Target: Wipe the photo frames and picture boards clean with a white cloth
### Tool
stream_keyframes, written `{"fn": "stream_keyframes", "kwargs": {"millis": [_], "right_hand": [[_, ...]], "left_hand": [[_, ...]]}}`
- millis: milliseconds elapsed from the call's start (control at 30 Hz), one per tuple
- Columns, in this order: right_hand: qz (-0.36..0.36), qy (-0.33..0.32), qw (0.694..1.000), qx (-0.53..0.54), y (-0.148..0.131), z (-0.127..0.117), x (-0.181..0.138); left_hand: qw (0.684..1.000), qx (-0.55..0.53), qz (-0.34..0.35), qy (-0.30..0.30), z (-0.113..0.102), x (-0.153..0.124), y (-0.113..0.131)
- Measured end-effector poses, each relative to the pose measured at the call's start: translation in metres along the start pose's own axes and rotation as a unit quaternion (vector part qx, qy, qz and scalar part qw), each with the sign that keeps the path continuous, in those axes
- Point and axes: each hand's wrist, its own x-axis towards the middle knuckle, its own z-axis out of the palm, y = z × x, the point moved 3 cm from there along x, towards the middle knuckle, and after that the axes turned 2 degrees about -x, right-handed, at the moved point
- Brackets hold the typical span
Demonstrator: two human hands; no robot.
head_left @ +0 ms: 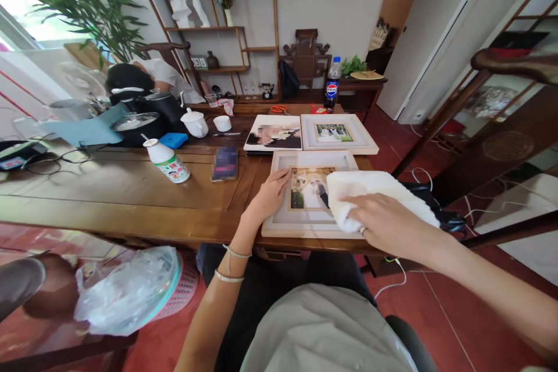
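A white picture frame (279, 222) with a photo in it lies flat at the near edge of the wooden table (131, 197). My left hand (268, 195) rests on the frame's left side, fingers stretched flat, touching the photo's edge. My right hand (383, 224) presses a white cloth (370, 189) onto the frame's right side, fingers spread over the cloth. The cloth covers the frame's right part and hangs past the table's edge.
Behind lie a second white frame (340, 133), a photo print (274, 133) and a phone (225, 163). A small white bottle (168, 161), teapot (194, 123), cup (222, 123), cookware and a cola bottle (332, 84) stand further back. A bin with a plastic bag (131, 290) is at lower left. A person (143, 75) bends at far left.
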Motion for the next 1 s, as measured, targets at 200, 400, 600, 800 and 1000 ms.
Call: {"fn": "stream_keyframes", "kwargs": {"millis": [200, 400, 600, 800, 1000], "right_hand": [[0.046, 0.038, 0.998, -0.013, 0.053, 0.030, 0.037], [0.072, 0.118, 0.990, -0.038, 0.094, 0.041, 0.093], [0.054, 0.071, 0.995, -0.049, 0.062, 0.043, 0.101], [-0.067, 0.021, 0.996, 0.053, -0.004, 0.014, 0.044], [-0.095, -0.030, 0.985, 0.138, -0.029, -0.015, 0.001]], "left_hand": [[1.000, 0.009, -0.001, -0.013, 0.000, 0.000, -0.001], [1.000, 0.019, 0.010, -0.005, 0.000, 0.001, 0.000], [1.000, 0.015, -0.005, 0.000, 0.001, -0.001, 0.002], [1.000, 0.014, -0.012, 0.019, -0.001, 0.002, 0.002], [0.999, 0.027, -0.011, 0.023, -0.002, 0.008, 0.005]]}}
